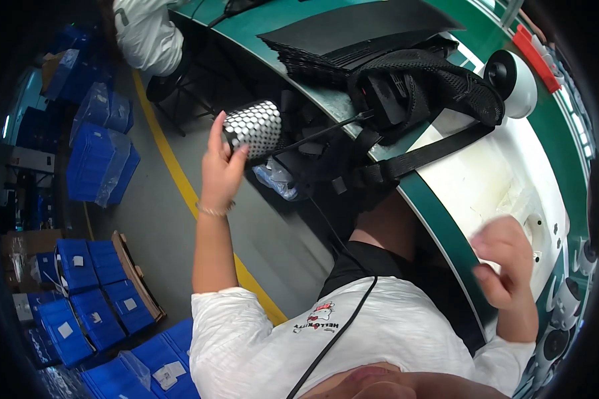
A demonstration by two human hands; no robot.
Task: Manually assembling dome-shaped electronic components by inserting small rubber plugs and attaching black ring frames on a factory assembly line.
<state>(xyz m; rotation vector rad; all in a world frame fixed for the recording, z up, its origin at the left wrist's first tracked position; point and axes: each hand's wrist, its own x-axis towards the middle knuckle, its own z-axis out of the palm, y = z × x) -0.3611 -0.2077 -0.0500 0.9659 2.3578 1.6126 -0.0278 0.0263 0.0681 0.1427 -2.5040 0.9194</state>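
Note:
At the left, over the gap beside the bench, my left hand [223,163] is closed on a curved piece with a white-and-black honeycomb pattern [259,128]. Its thumb and fingers grip the piece's near side. A thin black strip [316,137] runs from near that piece toward the bench edge; whether the two are joined cannot be made out. My right hand [506,259] is raised over the white surface [476,169] on the right. Motion smears its bent fingers, and nothing can be made out in them.
Black straps and mesh [432,83] lie on the green bench [446,219], beside stacked black sheets [353,33]. A white rounded device with a black front [518,83] stands beyond. Blue bins [103,163] line the left. Another person's white sleeve [146,36] shows at the far left.

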